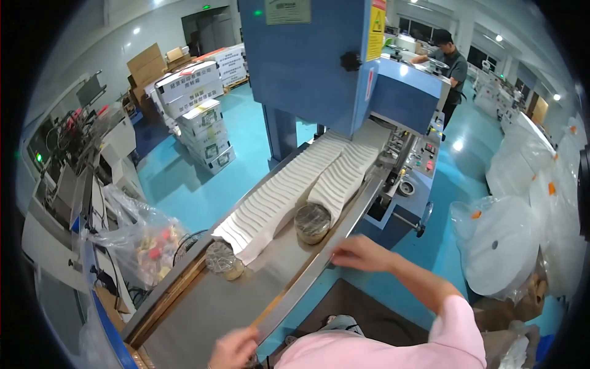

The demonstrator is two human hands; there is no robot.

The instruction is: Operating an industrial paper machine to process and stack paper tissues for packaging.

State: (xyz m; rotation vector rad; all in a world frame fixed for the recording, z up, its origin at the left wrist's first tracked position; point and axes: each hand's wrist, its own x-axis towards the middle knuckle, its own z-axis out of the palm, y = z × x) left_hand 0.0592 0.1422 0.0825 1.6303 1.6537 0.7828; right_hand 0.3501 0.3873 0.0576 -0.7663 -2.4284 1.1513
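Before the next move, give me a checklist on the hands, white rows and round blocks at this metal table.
1. Left hand clear of the white rows: ok.
2. Right hand clear of the white rows: ok, by the table's right edge.
3. Left row and right row on the metal table: ok.
4. Left block and right block at the rows' near ends: ok.
5. Rows' far ends under the blue housing: cannot tell, hidden.

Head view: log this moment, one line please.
left hand: at rim of grey metal tray; right hand: same rim, farther up; wavy white stacks: on tray; wrapped round blocks: at near ends
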